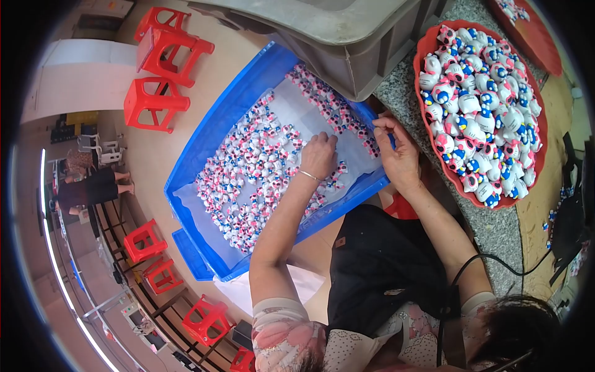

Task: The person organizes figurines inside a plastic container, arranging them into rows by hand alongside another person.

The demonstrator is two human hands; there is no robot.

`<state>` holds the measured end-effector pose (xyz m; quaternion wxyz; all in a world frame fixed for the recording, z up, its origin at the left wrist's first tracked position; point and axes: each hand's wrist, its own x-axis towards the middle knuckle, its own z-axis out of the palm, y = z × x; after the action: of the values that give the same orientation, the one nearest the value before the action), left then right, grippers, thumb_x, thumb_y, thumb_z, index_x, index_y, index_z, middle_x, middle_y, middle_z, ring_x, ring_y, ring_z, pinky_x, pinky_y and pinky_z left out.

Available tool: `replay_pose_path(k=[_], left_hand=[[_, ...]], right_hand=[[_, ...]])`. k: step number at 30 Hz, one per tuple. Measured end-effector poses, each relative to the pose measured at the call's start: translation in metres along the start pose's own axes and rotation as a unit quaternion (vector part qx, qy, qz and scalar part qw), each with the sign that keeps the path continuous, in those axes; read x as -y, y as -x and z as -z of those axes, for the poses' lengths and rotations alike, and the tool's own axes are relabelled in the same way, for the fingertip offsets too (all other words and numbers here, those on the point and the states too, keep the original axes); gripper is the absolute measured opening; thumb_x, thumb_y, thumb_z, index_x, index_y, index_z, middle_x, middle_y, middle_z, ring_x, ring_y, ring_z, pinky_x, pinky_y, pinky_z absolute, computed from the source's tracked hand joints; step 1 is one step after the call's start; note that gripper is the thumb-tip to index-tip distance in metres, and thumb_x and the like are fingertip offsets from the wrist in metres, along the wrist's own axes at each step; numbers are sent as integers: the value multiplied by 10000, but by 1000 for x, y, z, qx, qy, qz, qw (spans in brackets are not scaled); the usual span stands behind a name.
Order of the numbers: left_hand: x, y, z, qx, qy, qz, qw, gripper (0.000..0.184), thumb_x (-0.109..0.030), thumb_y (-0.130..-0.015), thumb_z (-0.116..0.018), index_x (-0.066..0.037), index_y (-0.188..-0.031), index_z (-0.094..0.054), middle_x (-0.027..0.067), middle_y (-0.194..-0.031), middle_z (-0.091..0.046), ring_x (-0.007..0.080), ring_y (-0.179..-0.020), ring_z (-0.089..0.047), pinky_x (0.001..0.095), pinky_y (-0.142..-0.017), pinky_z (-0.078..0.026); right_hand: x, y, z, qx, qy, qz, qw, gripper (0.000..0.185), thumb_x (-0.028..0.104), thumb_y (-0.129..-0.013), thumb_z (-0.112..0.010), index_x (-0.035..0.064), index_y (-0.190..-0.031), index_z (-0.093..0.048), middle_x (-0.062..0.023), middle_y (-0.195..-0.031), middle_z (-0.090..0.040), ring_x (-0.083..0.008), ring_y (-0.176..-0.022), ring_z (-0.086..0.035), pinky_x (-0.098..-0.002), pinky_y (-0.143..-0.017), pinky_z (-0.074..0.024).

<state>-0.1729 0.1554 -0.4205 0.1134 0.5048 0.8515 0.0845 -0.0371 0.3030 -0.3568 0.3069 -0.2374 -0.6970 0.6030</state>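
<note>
Inside a blue plastic bin [186, 152], many small white, pink and blue cat-shaped figurines [248, 167] lie on white sheets. My left hand [319, 155], with a thin bracelet at its wrist, is over the sheet between two groups of figurines. Its fingers are curled downward, and whatever they hold is hidden. At the bin's right edge, my right hand [401, 158] has its thumb and fingers bent around the rim. A red scalloped tray [542, 146] heaped with larger-looking cat figurines [477, 111] stands to the right of that hand.
A grey-brown crate [347, 59] stands beyond the bin. The red tray rests on a speckled stone surface [496, 232]. A black cable [508, 268] crosses near my right arm. Red stools [158, 102] stand on the floor at left, and another person [93, 186] is farther off.
</note>
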Motion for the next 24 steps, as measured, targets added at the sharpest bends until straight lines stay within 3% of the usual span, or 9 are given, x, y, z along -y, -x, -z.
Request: replay_pose_path(k=[3,6,9,11,14,18,20,24], left_hand=[[-14,-2,3,-41,40,7,998,338,-84,-715,-649,-35,-1037,-559,145,-1006,-518,349,-825,-612,433,-691,-526],[-11,-1,-12,-16,5,11,1000,305,-38,-729,-628,-27,-1028,-573,145,-1018,-505,346,-855,-610,420,-705,-530],[-14,2,-21,-50,50,-1,997,324,8,-730,-615,-25,-1051,-589,149,-1056,-505,340,-877,-608,411,-713,-534],[-16,11,-22,-83,102,-34,991,347,32,-713,-598,-26,-1055,-596,161,-1098,-514,317,-984,-573,403,-727,-545],[-9,18,-27,-78,77,-110,988,387,24,-723,-599,-34,-1105,-597,155,-1112,-535,323,-967,-592,397,-731,-544],[-13,12,-26,-49,142,-62,987,353,6,-728,-616,-30,-1078,-589,146,-1080,-548,334,-912,-611,409,-725,-538],[-16,2,-27,-112,168,-51,978,301,-11,-752,-632,-45,-1048,-591,146,-1057,-568,360,-861,-620,424,-725,-527],[-21,-15,-26,-126,164,-24,978,288,-24,-740,-640,-56,-1020,-582,152,-1079,-542,357,-864,-612,417,-699,-531]], right_hand=[[2,5,3,-28,-53,-27,998,134,22,-914,-568,29,-1043,-603,-16,-907,-568,-102,-830,-517,-237,-796,-448],[1,15,10,-11,-9,1,1000,130,0,-909,-561,20,-1031,-604,-19,-924,-575,-97,-853,-534,-232,-798,-454],[10,19,17,18,-4,-16,1000,141,-30,-893,-564,11,-1023,-600,-40,-939,-592,-115,-878,-564,-239,-801,-464],[11,21,19,23,41,41,998,151,-58,-877,-564,5,-1011,-597,-67,-960,-605,-137,-897,-588,-255,-802,-474],[15,19,20,33,47,39,998,150,-62,-871,-566,6,-1002,-596,-89,-968,-606,-166,-896,-604,-267,-799,-479],[13,18,21,36,61,65,995,165,-74,-856,-572,4,-999,-597,-95,-973,-600,-194,-893,-609,-279,-799,-482],[13,18,21,38,81,90,992,189,-91,-835,-583,1,-999,-596,-100,-967,-598,-219,-890,-611,-290,-795,-484],[13,18,22,45,86,92,991,207,-105,-821,-589,-1,-1000,-595,-104,-968,-597,-226,-888,-609,-293,-793,-486]])
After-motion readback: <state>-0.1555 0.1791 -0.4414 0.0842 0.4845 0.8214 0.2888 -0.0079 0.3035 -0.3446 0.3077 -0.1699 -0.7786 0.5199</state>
